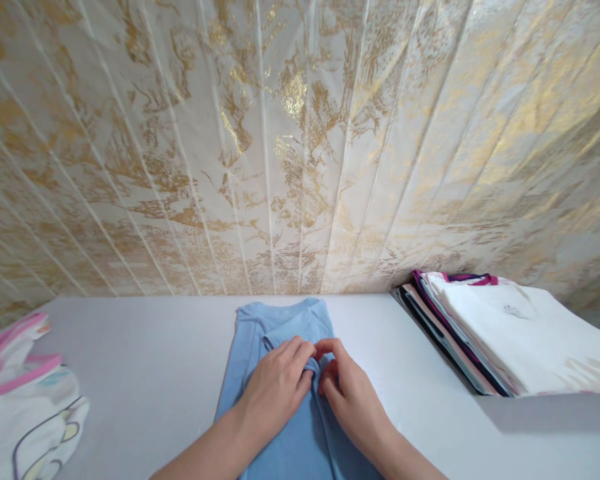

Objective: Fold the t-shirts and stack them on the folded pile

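Note:
A light blue shirt [280,320] lies lengthwise on the white table [155,360], its sides folded in to a narrow strip. My left hand [275,387] rests on the shirt's middle with fingers curled over a fold of the cloth. My right hand [347,390] sits beside it, fingertips pinching the same fold where the two hands meet.
A stack of folded garments [510,333], white on top with dark and pink edges, sits at the right. A heap of white and pink clothing [25,407] lies at the left edge. A gold-patterned wall [300,147] rises right behind the table.

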A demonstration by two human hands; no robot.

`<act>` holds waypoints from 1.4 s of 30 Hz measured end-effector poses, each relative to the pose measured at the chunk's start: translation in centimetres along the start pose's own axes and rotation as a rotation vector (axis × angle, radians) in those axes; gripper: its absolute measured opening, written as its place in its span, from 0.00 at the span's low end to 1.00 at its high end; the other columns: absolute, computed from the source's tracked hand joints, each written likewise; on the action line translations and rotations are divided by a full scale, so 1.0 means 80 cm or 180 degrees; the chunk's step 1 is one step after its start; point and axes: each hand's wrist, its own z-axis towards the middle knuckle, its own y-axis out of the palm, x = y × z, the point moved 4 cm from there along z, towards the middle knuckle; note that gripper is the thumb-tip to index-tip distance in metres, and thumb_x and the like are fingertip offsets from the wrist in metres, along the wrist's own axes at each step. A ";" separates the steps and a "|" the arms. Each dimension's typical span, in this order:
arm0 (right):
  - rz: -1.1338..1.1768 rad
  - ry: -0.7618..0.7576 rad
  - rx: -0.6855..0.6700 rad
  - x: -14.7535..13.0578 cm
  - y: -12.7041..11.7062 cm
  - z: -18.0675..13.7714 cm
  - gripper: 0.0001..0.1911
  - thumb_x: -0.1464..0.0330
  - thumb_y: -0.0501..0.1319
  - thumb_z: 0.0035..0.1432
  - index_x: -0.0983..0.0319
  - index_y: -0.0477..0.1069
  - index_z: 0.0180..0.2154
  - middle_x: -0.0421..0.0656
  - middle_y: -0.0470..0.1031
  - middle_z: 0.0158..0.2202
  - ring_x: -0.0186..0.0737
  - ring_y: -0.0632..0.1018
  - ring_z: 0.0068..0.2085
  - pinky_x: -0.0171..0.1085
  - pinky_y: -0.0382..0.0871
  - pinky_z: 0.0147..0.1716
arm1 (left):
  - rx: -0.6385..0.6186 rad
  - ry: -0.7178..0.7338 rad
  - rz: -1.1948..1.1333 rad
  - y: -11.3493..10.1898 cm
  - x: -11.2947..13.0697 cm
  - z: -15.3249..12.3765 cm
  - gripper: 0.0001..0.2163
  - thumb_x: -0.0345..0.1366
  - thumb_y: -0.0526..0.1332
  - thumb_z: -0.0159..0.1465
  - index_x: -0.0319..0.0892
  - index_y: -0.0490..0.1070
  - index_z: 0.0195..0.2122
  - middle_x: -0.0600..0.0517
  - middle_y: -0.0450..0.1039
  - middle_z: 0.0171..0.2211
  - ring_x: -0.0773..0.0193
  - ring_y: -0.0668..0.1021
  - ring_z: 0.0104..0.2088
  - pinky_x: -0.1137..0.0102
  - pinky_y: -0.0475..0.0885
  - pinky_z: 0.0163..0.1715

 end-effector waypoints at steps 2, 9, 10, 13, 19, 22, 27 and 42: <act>0.0007 0.0060 0.0003 0.001 0.001 0.000 0.20 0.80 0.50 0.50 0.59 0.63 0.45 0.38 0.74 0.32 0.38 0.76 0.34 0.33 0.65 0.35 | -0.0008 0.0106 0.0051 0.000 0.000 0.000 0.10 0.24 0.55 0.64 0.45 0.65 0.43 0.52 0.69 0.41 0.60 0.74 0.42 0.67 0.71 0.43; -0.0051 -0.0035 0.0036 -0.001 0.000 0.000 0.21 0.80 0.50 0.50 0.58 0.63 0.46 0.37 0.73 0.32 0.35 0.75 0.28 0.32 0.65 0.32 | 0.0187 0.0362 0.0257 -0.004 0.001 0.000 0.06 0.27 0.60 0.63 0.43 0.67 0.38 0.52 0.68 0.40 0.58 0.71 0.42 0.61 0.69 0.45; -0.0068 -0.0078 0.0048 -0.002 0.000 -0.001 0.21 0.80 0.50 0.50 0.58 0.63 0.46 0.37 0.73 0.32 0.35 0.75 0.29 0.32 0.66 0.32 | 0.0168 0.0350 0.0220 -0.003 0.000 0.000 0.05 0.27 0.61 0.63 0.43 0.67 0.38 0.52 0.69 0.40 0.58 0.71 0.42 0.61 0.69 0.45; -0.0141 -0.0222 0.0080 -0.008 0.000 -0.002 0.21 0.79 0.51 0.50 0.58 0.63 0.45 0.38 0.73 0.34 0.37 0.75 0.31 0.33 0.67 0.34 | 0.0107 0.0266 0.0170 0.001 -0.004 0.001 0.05 0.27 0.61 0.63 0.43 0.66 0.36 0.52 0.69 0.39 0.58 0.71 0.41 0.62 0.69 0.43; -0.0201 -0.0244 0.0084 -0.009 0.002 -0.002 0.21 0.80 0.50 0.48 0.58 0.62 0.44 0.39 0.71 0.36 0.37 0.75 0.33 0.33 0.67 0.35 | 0.0115 0.0279 0.0067 0.005 -0.003 -0.001 0.07 0.25 0.59 0.62 0.43 0.65 0.37 0.53 0.70 0.39 0.58 0.72 0.42 0.62 0.67 0.45; -0.0161 -0.0310 0.0115 -0.008 0.002 -0.001 0.22 0.81 0.50 0.47 0.58 0.62 0.43 0.39 0.70 0.36 0.37 0.74 0.34 0.33 0.67 0.35 | 0.0133 0.0294 -0.0059 0.004 -0.001 -0.002 0.08 0.24 0.58 0.63 0.44 0.65 0.40 0.52 0.70 0.40 0.58 0.72 0.43 0.61 0.67 0.48; -0.0165 -0.0459 0.0192 -0.006 0.001 0.001 0.24 0.83 0.50 0.42 0.58 0.63 0.41 0.39 0.67 0.36 0.37 0.73 0.34 0.33 0.67 0.36 | 0.0110 0.0266 -0.0165 0.001 0.000 -0.002 0.10 0.21 0.55 0.61 0.45 0.65 0.38 0.53 0.70 0.39 0.60 0.72 0.41 0.66 0.68 0.44; 0.0017 -0.0146 -0.0037 -0.010 0.003 0.004 0.11 0.79 0.53 0.47 0.59 0.65 0.32 0.38 0.70 0.30 0.37 0.71 0.32 0.34 0.62 0.33 | 0.0087 -0.0156 -0.0243 0.004 -0.009 0.002 0.08 0.24 0.58 0.61 0.44 0.60 0.33 0.55 0.68 0.34 0.60 0.72 0.38 0.68 0.66 0.38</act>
